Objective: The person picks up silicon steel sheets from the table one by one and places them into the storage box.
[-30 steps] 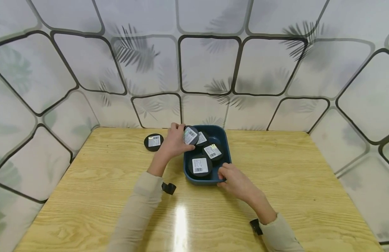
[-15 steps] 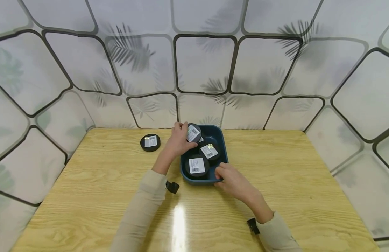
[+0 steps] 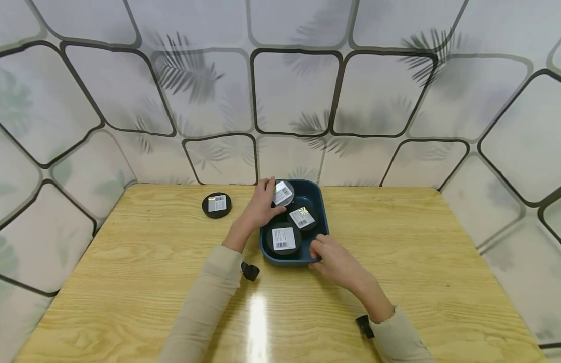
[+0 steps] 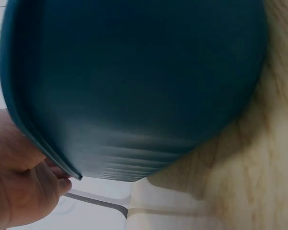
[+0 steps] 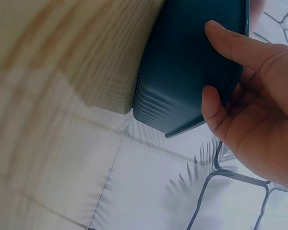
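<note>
A blue plastic bin stands on the table, with several round black containers inside, each bearing a white barcode label. My left hand reaches over the bin's left rim and grips one round black container at the back left corner. Below it lie another container and a front one. The right hand pinches the bin's front right rim, and in the right wrist view its thumb lies against the outer wall. In the left wrist view the bin's side hides the held container.
One more round black container lies on the wooden table, left of the bin. Patterned fabric walls rise behind the table and along both sides. Black wrist straps show at both sleeves.
My left hand has moved right and lowered with its container into the bin's back corner, covering the one beneath. The right hand keeps its hold on the rim.
</note>
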The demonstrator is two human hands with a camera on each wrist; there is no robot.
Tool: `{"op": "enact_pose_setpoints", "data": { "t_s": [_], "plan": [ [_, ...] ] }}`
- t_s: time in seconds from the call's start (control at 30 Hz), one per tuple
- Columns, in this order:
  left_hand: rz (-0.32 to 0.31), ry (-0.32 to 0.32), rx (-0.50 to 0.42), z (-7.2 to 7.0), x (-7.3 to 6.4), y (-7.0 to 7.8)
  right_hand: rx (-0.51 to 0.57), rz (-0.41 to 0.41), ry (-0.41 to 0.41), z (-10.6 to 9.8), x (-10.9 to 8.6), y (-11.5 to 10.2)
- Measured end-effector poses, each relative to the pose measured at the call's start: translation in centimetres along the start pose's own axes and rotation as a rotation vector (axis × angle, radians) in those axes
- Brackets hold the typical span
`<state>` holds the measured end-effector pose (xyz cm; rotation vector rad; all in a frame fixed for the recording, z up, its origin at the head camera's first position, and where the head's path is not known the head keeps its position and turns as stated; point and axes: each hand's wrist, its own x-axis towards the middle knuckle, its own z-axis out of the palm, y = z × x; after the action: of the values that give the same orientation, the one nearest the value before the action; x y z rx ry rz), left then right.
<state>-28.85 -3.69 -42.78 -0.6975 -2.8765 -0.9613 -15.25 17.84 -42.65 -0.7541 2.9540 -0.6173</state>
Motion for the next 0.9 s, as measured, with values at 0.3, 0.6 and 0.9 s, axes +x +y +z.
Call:
{"op": "enact_pose_setpoints", "data": {
  "t_s": [0.3,0.6,0.9],
  "plan": [
    [0.019,-0.022,0.006,0.58,0.22,-0.20,-0.006,0.001,-0.004,-0.09,-0.01,0.02],
    [0.013,-0.063,0.053,0.73,0.24,-0.39,-0.001,-0.014,0.005,0.05,-0.04,0.03],
    [0.036,-0.057,0.079,0.78,0.38,-0.53,0.005,-0.015,0.007,-0.01,0.00,0.07]
  ]
}}
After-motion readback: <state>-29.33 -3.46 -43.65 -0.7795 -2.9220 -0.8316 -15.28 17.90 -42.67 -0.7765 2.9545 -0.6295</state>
